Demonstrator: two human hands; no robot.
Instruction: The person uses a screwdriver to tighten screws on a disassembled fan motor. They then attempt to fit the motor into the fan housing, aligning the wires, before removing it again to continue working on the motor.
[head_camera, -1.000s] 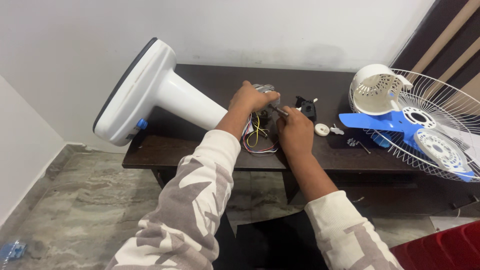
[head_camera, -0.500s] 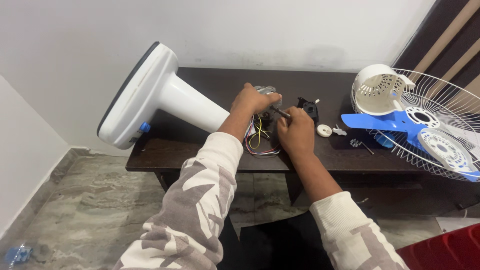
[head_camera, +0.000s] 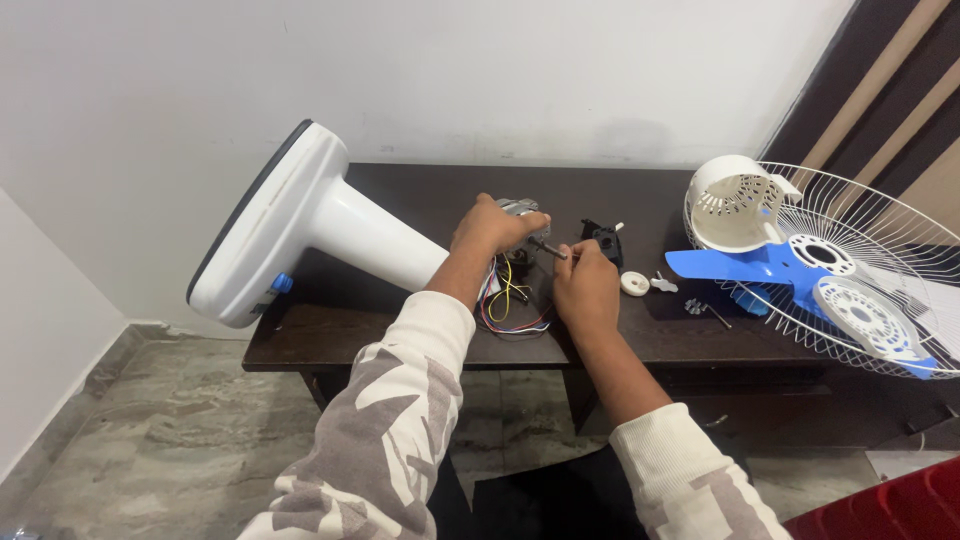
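So: fan is well stripped. Wire guard (head_camera: 880, 270), blue blade (head_camera: 760, 265) and white rear cover (head_camera: 735, 205) lie off to the right on the counter (head_camera: 400, 335); white stand (head_camera: 300, 225) is tipped over on the left. Motor (head_camera: 518, 210) with loose wires (head_camera: 505, 300) is still on its neck. Left hand (head_camera: 490, 230) grip clamps the motor; right hand (head_camera: 585, 285) grip pinches a thin screwdriver (head_camera: 548, 246) just beside it.

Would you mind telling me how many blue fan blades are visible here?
2: one blue blade lies on the table's right end beside the white housing; another rests on the wire grille. Others may be hidden.
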